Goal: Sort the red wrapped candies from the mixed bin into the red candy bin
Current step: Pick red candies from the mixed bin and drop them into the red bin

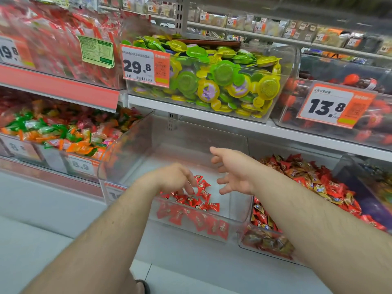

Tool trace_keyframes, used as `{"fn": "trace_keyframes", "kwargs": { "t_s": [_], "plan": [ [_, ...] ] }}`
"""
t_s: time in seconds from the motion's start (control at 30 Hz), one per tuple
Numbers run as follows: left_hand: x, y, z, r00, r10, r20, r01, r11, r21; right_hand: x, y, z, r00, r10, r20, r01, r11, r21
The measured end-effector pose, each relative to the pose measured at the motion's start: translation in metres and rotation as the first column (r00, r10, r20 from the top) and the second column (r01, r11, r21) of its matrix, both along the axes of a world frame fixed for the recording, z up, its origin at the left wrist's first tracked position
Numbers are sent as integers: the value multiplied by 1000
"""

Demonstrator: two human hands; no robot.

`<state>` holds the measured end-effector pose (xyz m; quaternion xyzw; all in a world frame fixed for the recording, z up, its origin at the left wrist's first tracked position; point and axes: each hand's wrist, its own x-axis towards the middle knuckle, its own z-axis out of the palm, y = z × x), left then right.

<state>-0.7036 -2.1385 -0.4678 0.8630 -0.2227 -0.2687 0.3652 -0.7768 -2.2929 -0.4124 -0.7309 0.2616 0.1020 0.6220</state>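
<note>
Red candy bin (pixel 237 219): red wrapped candies (pixel 203 200) are heaped inside. Left hand (pixel 176 179) is lowered onto them, fingers drooped apart. Right hand (pixel 235 172) is held above, fingers spread. Mixed bin (pixel 265 249) is set just right.

Both bare forearms reach forward side by side. The left hand (pixel 176 179) droops, fingers pointing down; the right hand (pixel 233 170) hovers, fingers spread and loosely curled, holding nothing.

Red wrapped candies (pixel 203 198) lie in a clear bin (pixel 237 211). The mixed bin (pixel 265 245) holds red, orange and gold wrappers. Above, green, yellow and purple discs (pixel 222 79) sit behind an orange-and-white price tag (pixel 145 65).
</note>
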Motion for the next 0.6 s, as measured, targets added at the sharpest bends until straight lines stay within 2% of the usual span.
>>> {"fn": "trace_keyframes", "kwargs": {
  "t_s": [0.07,0.17,0.23,0.3,0.4,0.5,0.6],
  "plan": [
    [-7,-8,0,987,-159,-36,163,961,223,-6,-3,1,1000,16,5,-16,1000,4],
    [-4,-10,-2,983,-138,119,77,906,416,-19,-6,5,999,19,44,-20,999,26],
    [0,-10,-3,962,-119,245,2,902,431,-29,-9,8,995,-7,100,2,999,50],
    [-3,-11,-2,956,-39,291,-56,949,309,-43,-14,12,984,-69,167,50,992,113],
    [-18,-28,9,935,26,353,-51,997,60,-67,-27,18,948,-199,247,139,960,243],
    [-44,-61,24,898,84,432,0,982,-189,-94,-52,21,906,-306,293,223,932,285],
    [-77,-100,40,877,90,471,93,931,-353,-122,-87,20,875,-370,311,308,923,231]
  ]
}}
